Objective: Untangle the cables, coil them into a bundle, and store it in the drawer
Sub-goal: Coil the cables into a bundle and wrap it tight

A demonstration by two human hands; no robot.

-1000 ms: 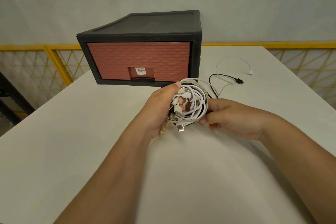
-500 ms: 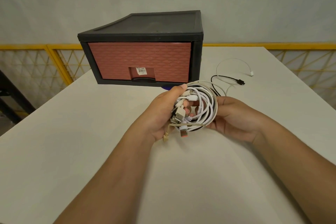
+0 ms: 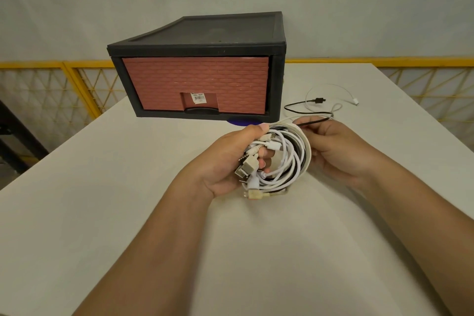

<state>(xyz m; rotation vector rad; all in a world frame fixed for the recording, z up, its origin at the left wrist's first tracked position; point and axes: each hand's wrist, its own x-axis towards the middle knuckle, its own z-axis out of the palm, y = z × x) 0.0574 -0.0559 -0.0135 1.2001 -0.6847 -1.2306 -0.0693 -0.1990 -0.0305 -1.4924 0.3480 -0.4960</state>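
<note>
A coil of white and black cables (image 3: 287, 161) hangs in front of me, several plugs sticking out at its left. My left hand (image 3: 230, 159) grips the coil with thumb on top and fingers through the loop. My right hand (image 3: 336, 149) pinches the loose strands at the coil's upper right. From there a black tail (image 3: 300, 108) and a thin white tail (image 3: 341, 90) trail onto the table. The drawer unit (image 3: 197, 69), black frame with a closed brick-red drawer front (image 3: 195, 82), stands behind the hands.
The white table (image 3: 102, 187) stretches wide to the left and front. A blue object (image 3: 241, 122) peeks from under the drawer unit. Yellow mesh railing (image 3: 51, 84) runs behind the table on both sides.
My right hand has moved up from the coil's lower right to its top right, now pinching the loose strands. The trailing ends have been drawn closer. The coil has shifted slightly right.
</note>
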